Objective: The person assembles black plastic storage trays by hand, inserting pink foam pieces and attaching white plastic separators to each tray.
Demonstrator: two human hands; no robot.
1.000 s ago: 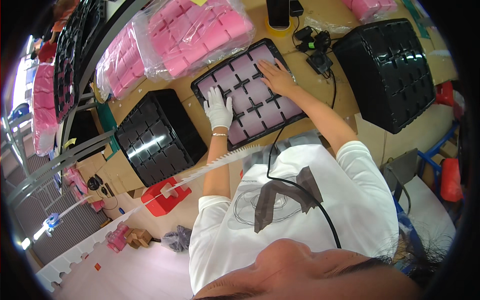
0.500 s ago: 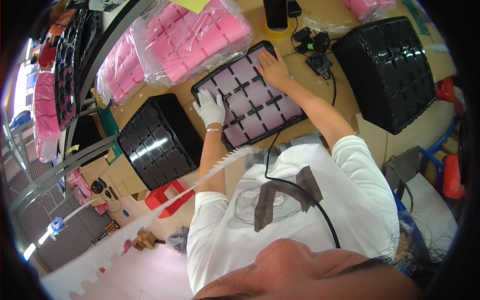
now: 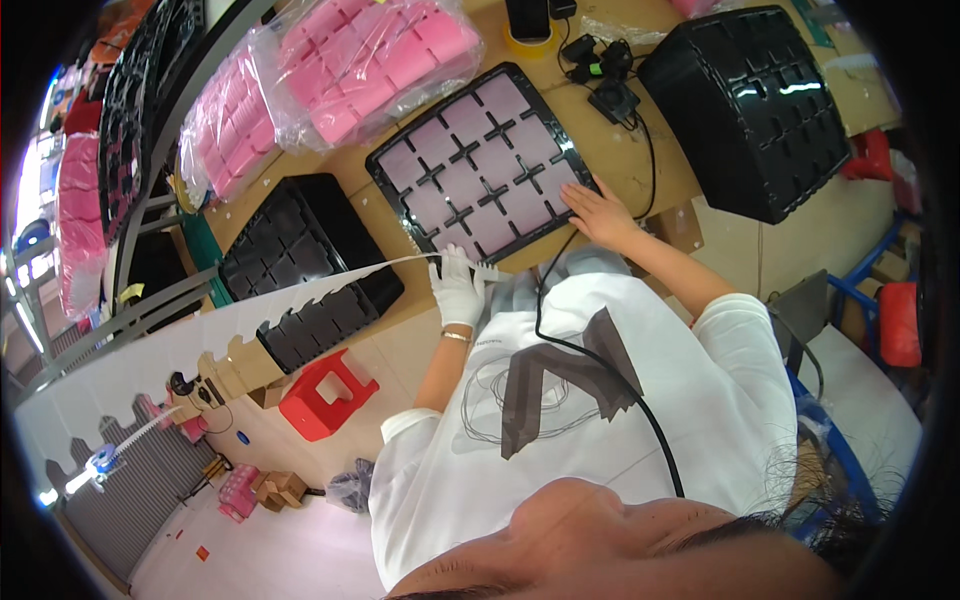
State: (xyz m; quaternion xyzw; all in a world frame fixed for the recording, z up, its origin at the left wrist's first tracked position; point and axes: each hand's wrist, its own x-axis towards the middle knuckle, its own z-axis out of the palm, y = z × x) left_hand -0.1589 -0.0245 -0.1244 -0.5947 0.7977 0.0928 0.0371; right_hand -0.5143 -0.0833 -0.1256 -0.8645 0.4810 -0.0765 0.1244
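A black plastic tray (image 3: 547,115) lies tilted across the table in front of me. Pale pink sheet material (image 3: 420,145) shows inside it, with black cross-shaped dividers standing out through it. My left hand (image 3: 457,288), in a white glove, rests its stretched fingers on the tray's near edge, towards the left corner. At the near right corner my bare right hand (image 3: 602,215) lies with fingers extended over the rim. Neither hand is wrapped round anything.
Stacks of black trays stand left (image 3: 335,215) and right (image 3: 745,120). Pink moulded sheets in clear plastic (image 3: 375,65) lie at the far left. Adapters and cables (image 3: 612,98) lie beside yellow tape (image 3: 532,42). A red stool (image 3: 322,400) stands on the floor.
Both hands have slid back along the tray towards me, the left to the near edge and the right from the far corner to the near right corner. The view has shifted slightly.
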